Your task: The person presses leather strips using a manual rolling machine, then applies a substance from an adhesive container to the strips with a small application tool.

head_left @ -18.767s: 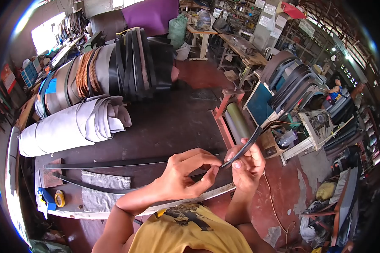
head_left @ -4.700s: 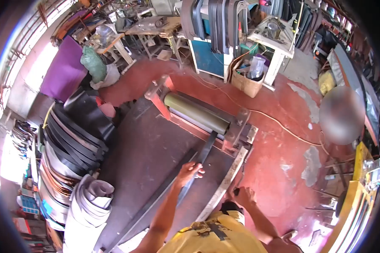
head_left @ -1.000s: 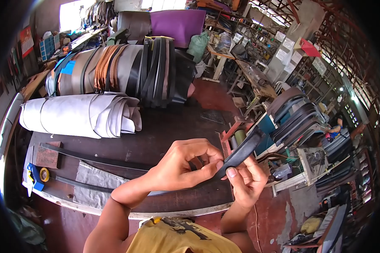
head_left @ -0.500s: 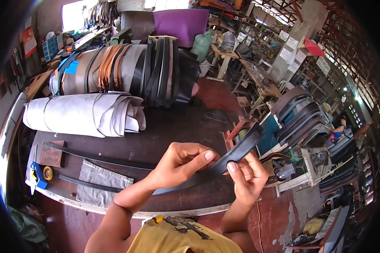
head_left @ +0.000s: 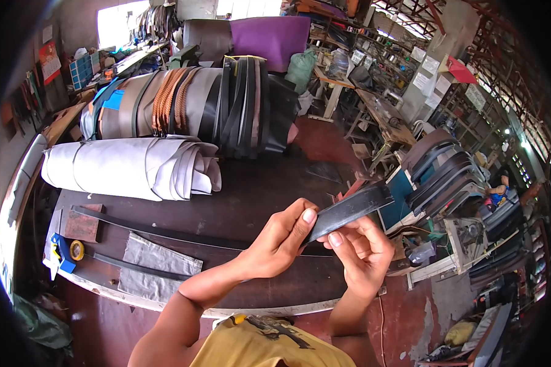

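Note:
A long black strap is held up in front of me over the dark worktable. My left hand pinches it from the left, thumb on top near the strap's raised end. Just to the right, my right hand grips the same strap with the thumb pressed on its underside. The strap's free end points up and to the right. Its other part runs down behind my left hand and is hidden there.
Rolls of white sheet and stacked leather rolls fill the table's back. Black strips, a grey sheet piece, a brown block and a tape roll lie at left. A belt rack stands at right.
The strap's end has been turned flatter and raised a little. My left thumb now sits on top of it, and the camera view has shifted slightly right.

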The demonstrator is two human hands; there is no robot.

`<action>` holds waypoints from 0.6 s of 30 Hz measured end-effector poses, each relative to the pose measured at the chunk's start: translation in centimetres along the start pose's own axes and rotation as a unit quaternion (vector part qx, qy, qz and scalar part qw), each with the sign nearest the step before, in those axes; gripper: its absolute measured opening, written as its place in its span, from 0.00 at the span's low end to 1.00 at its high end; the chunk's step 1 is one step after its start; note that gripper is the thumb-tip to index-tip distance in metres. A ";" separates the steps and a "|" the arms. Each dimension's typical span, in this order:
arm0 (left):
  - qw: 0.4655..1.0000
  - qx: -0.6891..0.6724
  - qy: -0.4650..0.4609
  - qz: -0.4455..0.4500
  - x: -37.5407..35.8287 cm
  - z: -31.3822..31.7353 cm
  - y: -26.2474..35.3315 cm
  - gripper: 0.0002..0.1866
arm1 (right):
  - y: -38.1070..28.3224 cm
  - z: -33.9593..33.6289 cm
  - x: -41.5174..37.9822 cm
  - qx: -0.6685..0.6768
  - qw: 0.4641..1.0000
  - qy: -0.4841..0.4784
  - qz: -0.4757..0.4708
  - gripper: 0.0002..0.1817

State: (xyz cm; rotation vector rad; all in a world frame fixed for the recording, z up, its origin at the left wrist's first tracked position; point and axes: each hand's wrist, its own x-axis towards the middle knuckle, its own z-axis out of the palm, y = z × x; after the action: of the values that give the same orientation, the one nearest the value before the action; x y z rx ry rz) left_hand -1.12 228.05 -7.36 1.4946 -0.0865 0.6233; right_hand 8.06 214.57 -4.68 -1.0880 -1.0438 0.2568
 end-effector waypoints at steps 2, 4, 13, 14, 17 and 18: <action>1.000 0.000 0.007 0.003 0.2 0.1 0.7 0.17 | 0.1 0.6 0.2 0.008 1.000 0.013 -0.007 0.13; 1.000 -0.008 0.000 -0.005 0.3 -0.3 0.9 0.17 | 0.1 1.0 0.4 0.004 1.000 0.016 -0.019 0.15; 1.000 -0.022 -0.008 -0.020 0.7 -1.4 1.5 0.18 | 0.4 2.7 0.9 -0.058 0.995 0.046 -0.065 0.26; 0.999 -0.023 -0.011 -0.020 0.8 -1.5 1.6 0.18 | 0.5 2.8 1.0 -0.060 0.995 0.046 -0.071 0.27; 1.000 -0.021 -0.009 -0.019 0.9 -1.6 1.7 0.18 | 0.4 3.0 1.1 -0.068 0.993 0.052 -0.078 0.28; 0.999 -0.024 -0.009 -0.019 0.9 -1.6 1.7 0.18 | 0.4 3.1 1.1 -0.070 0.993 0.055 -0.078 0.29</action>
State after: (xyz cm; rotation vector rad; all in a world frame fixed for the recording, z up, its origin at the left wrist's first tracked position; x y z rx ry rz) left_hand -1.61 229.76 -5.63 1.4530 -0.0848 0.5734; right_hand 6.31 217.33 -4.21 -1.1261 -1.0531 -0.0030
